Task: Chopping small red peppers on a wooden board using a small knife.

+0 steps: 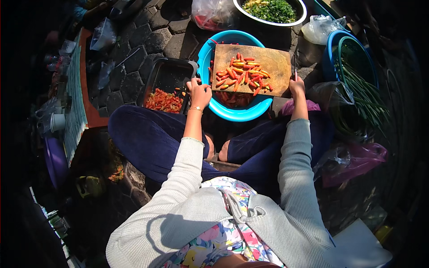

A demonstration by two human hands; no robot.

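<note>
A wooden cutting board lies across a bright blue plastic basin. Scattered over the board are several whole red and yellow-orange chili peppers. More red chilies show in the basin below the board, which covers most of them. My right hand grips the handle of a knife by the board's right edge, blade pointing away from me. My left hand, fingers bent, is between the basin's left rim and a black tray; its grip is unclear. Chopped chilies fill the tray's near part.
Beyond the basin are a bowl of chopped greens and a plastic bag. At right, green onions hang from a tub, near a pink bag. A clear container stands left on stone paving.
</note>
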